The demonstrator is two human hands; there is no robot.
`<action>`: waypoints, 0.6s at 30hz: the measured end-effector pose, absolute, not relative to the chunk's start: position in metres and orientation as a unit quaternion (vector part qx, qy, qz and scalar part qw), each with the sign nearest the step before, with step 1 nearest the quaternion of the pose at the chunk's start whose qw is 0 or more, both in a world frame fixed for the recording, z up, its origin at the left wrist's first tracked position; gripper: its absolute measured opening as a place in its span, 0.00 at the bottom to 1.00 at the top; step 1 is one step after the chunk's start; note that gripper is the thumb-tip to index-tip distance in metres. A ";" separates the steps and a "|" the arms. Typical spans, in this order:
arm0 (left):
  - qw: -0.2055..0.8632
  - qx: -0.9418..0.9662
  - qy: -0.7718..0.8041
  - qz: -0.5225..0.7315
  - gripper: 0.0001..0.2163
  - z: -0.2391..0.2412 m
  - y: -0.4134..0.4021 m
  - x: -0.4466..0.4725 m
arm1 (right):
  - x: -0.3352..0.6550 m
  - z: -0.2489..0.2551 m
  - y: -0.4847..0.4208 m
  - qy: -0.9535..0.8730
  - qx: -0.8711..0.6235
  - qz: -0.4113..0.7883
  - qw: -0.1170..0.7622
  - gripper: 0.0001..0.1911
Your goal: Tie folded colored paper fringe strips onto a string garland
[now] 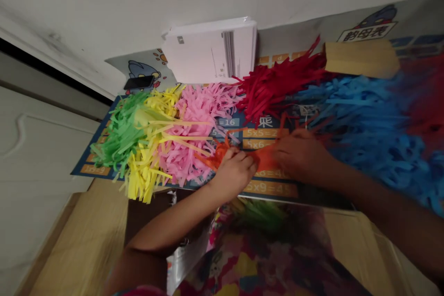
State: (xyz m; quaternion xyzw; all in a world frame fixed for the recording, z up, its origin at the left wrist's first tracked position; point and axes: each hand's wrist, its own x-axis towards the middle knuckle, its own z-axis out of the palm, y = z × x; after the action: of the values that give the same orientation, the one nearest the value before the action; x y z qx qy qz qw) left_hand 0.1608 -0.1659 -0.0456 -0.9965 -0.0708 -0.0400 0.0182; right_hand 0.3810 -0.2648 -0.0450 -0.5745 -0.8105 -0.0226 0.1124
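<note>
Between my two hands stretches a piece of fringed orange paper, above the printed table mat. My left hand is closed around its left end, and orange strips stick out beyond the fingers. At its other end, my right hand grips the paper; this hand is blurred by motion. Pink paper strips lie left of my left hand, with yellow strips and green strips beyond them. Blue strips spread to the right of my right hand.
Red strips lie behind my hands. A white stack of boxes or paper stands against the wall. A black phone-like object rests at the back left, a tan paper piece at the back right. Green strips sit on my lap.
</note>
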 end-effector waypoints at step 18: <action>-0.048 -0.977 -0.148 -0.144 0.06 -0.051 -0.170 0.155 | 0.386 -0.060 -0.264 -0.831 -0.542 0.023 0.124 0.08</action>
State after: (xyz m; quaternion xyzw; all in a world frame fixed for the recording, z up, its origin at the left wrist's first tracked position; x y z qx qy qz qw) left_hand 0.1550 -0.1696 -0.0513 -0.9773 -0.1480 -0.1436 -0.0483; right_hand 0.3855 -0.2637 -0.0603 -0.5423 -0.8307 0.0230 0.1240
